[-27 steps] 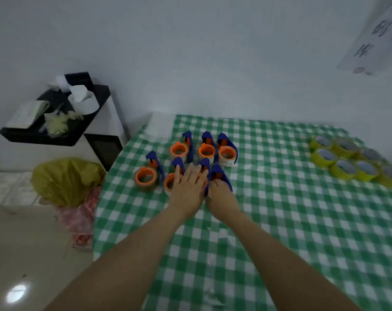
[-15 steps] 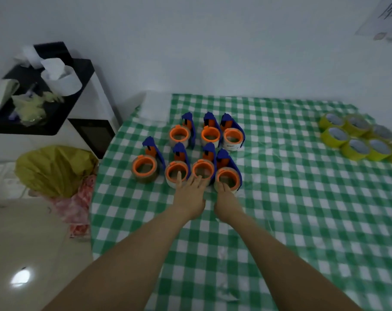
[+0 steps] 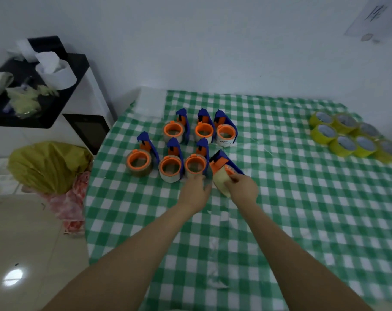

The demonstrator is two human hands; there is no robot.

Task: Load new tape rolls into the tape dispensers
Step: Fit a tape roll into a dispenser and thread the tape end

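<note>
A green-checked bench (image 3: pixel 280 221) carries everything. Toward its far right edge sits a cluster of yellow tape rolls (image 3: pixel 347 136). Near its far left stand six blue-and-orange dispensers (image 3: pixel 179 149). Just beside them, a seventh dispenser (image 3: pixel 222 170) is tilted, clamped in the right hand (image 3: pixel 244 189). The left hand (image 3: pixel 195 191) rests loosely spread beside it, holding nothing.

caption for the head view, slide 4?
Right hand tilts one tape dispenser out of the group on the checked tablecloth; left hand beside it.

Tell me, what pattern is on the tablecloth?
Green and white checks on the tablecloth, seen in the head view.
</note>
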